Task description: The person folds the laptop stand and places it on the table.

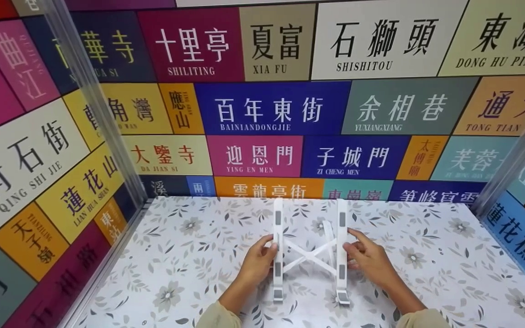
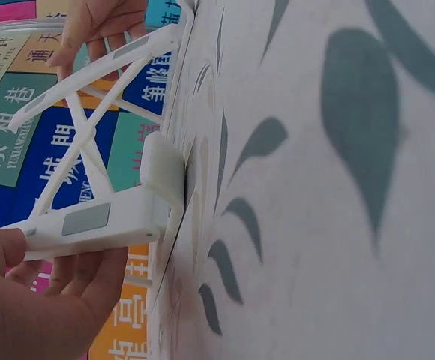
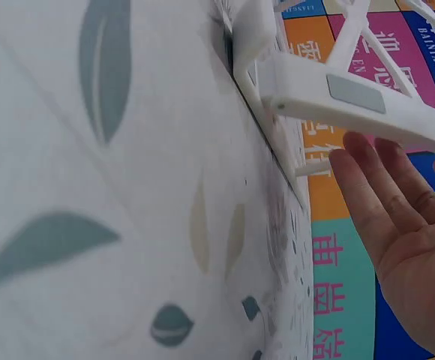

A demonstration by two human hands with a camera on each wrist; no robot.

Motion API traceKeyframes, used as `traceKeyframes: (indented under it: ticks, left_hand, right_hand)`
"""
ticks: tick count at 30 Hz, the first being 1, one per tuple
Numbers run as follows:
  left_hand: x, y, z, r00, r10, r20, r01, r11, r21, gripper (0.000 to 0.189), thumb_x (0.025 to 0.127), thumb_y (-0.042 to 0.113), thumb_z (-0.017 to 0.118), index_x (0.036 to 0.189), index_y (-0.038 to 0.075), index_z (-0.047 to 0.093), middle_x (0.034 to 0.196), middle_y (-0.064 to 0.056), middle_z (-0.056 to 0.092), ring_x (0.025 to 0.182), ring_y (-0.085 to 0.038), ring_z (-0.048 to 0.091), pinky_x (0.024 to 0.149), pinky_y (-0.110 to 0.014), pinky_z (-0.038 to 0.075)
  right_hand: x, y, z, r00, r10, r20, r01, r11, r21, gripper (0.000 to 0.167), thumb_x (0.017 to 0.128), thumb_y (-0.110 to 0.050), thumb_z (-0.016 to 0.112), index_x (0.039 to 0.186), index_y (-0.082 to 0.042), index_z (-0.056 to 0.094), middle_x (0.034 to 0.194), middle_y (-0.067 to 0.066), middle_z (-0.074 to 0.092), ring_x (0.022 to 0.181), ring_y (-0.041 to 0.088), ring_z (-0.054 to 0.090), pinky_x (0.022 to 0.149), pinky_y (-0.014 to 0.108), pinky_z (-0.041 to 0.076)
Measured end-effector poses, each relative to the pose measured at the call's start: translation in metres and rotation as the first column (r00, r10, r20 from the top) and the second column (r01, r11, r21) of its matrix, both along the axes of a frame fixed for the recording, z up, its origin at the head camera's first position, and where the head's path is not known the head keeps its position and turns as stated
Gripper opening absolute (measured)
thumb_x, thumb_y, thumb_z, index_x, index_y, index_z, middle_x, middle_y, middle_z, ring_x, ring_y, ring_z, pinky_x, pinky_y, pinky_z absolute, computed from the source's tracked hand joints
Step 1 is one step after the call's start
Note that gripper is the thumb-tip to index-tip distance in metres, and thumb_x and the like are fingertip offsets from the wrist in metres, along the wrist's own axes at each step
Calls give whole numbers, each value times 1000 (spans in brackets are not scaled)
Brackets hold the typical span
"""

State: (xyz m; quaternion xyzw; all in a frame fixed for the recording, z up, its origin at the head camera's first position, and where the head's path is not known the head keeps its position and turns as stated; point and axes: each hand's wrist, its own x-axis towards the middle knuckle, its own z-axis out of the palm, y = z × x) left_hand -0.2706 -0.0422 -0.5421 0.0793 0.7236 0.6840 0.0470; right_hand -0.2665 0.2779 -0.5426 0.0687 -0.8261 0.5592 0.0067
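Note:
A white folding laptop stand [image 1: 309, 257] stands spread out on the table, its two long rails joined by crossed struts. Grey pads [image 2: 86, 219] are set into the rails, and small upturned lips end them at the near side. My left hand [image 1: 258, 262] pinches the left rail [image 1: 278, 248], thumb on top and fingers on the outer side. On the opposite side, my right hand [image 1: 372, 259] holds the right rail [image 1: 342, 241] with its thumb against it. Its fingers [image 3: 379, 187] extend along the underside in the right wrist view, where the thumb is mostly cut off.
A white cloth with grey leaves and flowers covers the table [image 1: 189, 273]. Colourful panels with place names form a wall [image 1: 271, 109] behind it and along both sides. Clear upright strips [image 1: 98, 105] stand at the table's back corners.

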Motion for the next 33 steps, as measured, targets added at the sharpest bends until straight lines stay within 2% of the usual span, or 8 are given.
traceKeyframes:
  ticks: [5, 9, 14, 20, 26, 33]
  left_hand:
    - [1, 1, -1, 999, 40, -4, -40, 998, -58, 34, 106, 26, 57, 136, 10, 62, 92, -14, 71, 75, -21, 70, 70, -41, 62]
    - [1, -1, -2, 999, 34, -11, -35, 994, -100, 33, 105, 29, 58, 133, 13, 64, 92, -11, 71, 76, -18, 69, 71, -40, 62]
    - [-1, -3, -3, 999, 24, -35, -29, 991, -134, 32, 105, 29, 58, 132, 13, 64, 90, -9, 69, 76, -19, 69, 71, -38, 61]
    - [-2, -3, -3, 999, 28, -35, -33, 988, -152, 31, 105, 28, 58, 131, 13, 65, 88, -8, 69, 75, -18, 68, 73, -45, 62]
    - [-2, -2, -2, 999, 23, -46, -29, 989, -142, 31, 105, 28, 58, 131, 12, 64, 88, -10, 68, 74, -18, 67, 73, -49, 62]
    - [-2, 0, -2, 996, 32, -89, -47, 984, -174, 31, 104, 27, 59, 130, 10, 64, 89, -10, 69, 78, -25, 68, 71, -42, 61]
  right_hand:
    - [-1, -3, -6, 1000, -21, -9, 21, 999, 43, 68, 98, -32, 70, 156, -10, 40, 100, 11, 73, 84, 16, 75, 69, 35, 64]
    - [-1, -5, -7, 999, -32, -5, 33, 999, 25, 67, 97, -30, 71, 155, -12, 41, 101, 11, 70, 85, 18, 75, 65, 37, 64]
    - [0, -7, -9, 1000, -23, 9, 23, 1000, -14, 66, 98, -31, 70, 154, -14, 41, 105, 14, 68, 88, 20, 75, 64, 40, 64]
    - [-1, -7, -11, 1000, -19, 10, 20, 999, -50, 64, 98, -27, 70, 153, -14, 41, 105, 17, 66, 86, 22, 75, 62, 41, 63]
    - [-2, -6, -14, 999, -37, 3, 38, 997, -61, 63, 97, -23, 71, 153, -15, 43, 104, 14, 66, 81, 21, 74, 58, 44, 62]
    - [-2, -7, -14, 998, -49, -25, 48, 998, -48, 62, 98, -21, 71, 153, -14, 44, 97, 10, 63, 75, 18, 72, 56, 44, 62]
